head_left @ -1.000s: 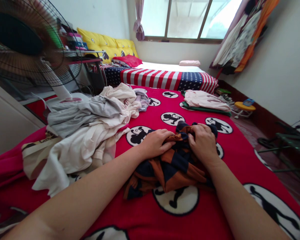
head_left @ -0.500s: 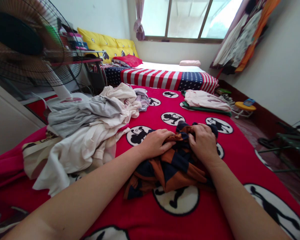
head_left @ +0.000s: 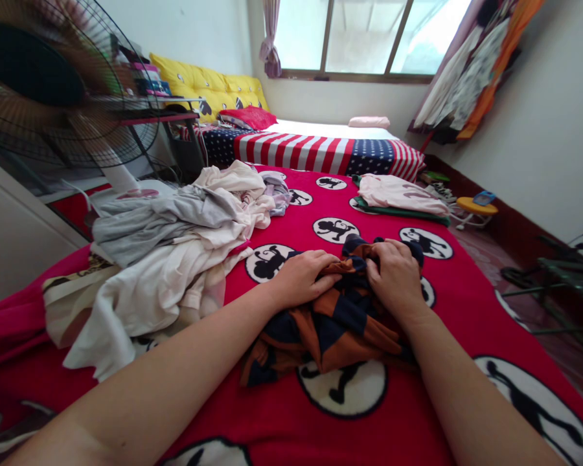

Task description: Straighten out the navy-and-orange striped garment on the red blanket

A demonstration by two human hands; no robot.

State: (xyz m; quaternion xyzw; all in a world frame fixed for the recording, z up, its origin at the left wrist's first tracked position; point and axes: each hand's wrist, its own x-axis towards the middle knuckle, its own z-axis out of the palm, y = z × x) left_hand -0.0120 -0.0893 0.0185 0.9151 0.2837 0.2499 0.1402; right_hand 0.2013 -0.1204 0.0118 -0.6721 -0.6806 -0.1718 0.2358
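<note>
A crumpled garment with orange-brown and navy stripes (head_left: 340, 323) lies bunched on the red blanket (head_left: 398, 414), which carries round white patches with black figures. My left hand (head_left: 307, 278) grips its upper edge, fingers closed on the cloth. On the other side, my right hand (head_left: 396, 275) is closed on a gathered part of the same garment. Fabric hides several fingertips. To the left of my left arm spreads a loose heap of clothes (head_left: 175, 272) in white, cream and grey. Farther back on the right lie a pale pink garment (head_left: 401, 194) and a dark green one beneath it, both flat.
A fan (head_left: 34, 71) with blurred blades stands at the left, near the heap. Beyond the blanket is a bed (head_left: 315, 152) with striped and starred bedding. On the right floor are a yellow stool (head_left: 477, 207) and a dark metal frame (head_left: 568, 278).
</note>
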